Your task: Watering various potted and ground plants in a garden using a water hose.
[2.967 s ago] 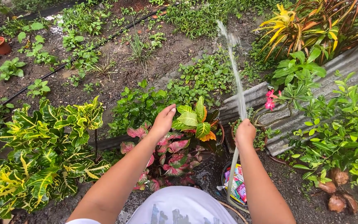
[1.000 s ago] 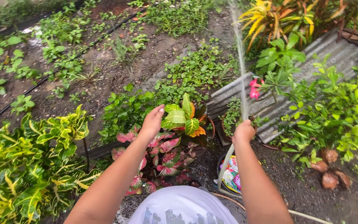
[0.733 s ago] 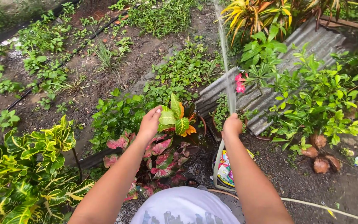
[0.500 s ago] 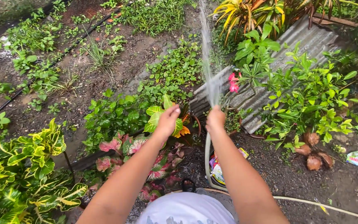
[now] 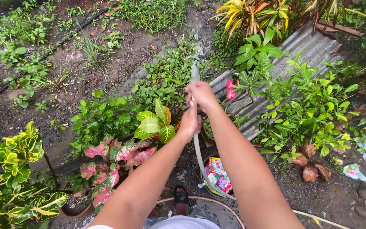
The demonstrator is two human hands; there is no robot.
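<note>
My right hand [image 5: 201, 94] grips the end of a pale garden hose [image 5: 200, 163], and water [image 5: 196, 40] sprays forward from it over the low green plants [image 5: 166, 72] ahead. My left hand [image 5: 190, 124] closes on the same hose just below the right one. The hose curves down between my arms and runs along the ground to the right. A potted plant with green and orange leaves [image 5: 154, 123] stands directly left of my left hand.
Pink-leaved plants [image 5: 111, 157] and yellow-green croton [image 5: 9, 169] fill the lower left. A corrugated metal sheet [image 5: 293, 59] lies at right among green shrubs [image 5: 314, 106]. A colourful wrapper-filled container [image 5: 216, 178] sits below the hose. Bare wet soil [image 5: 119, 46] lies ahead.
My left hand left the plant's leaves and moved right onto the hose under my right hand. The view shifted, and the spray now points further forward.
</note>
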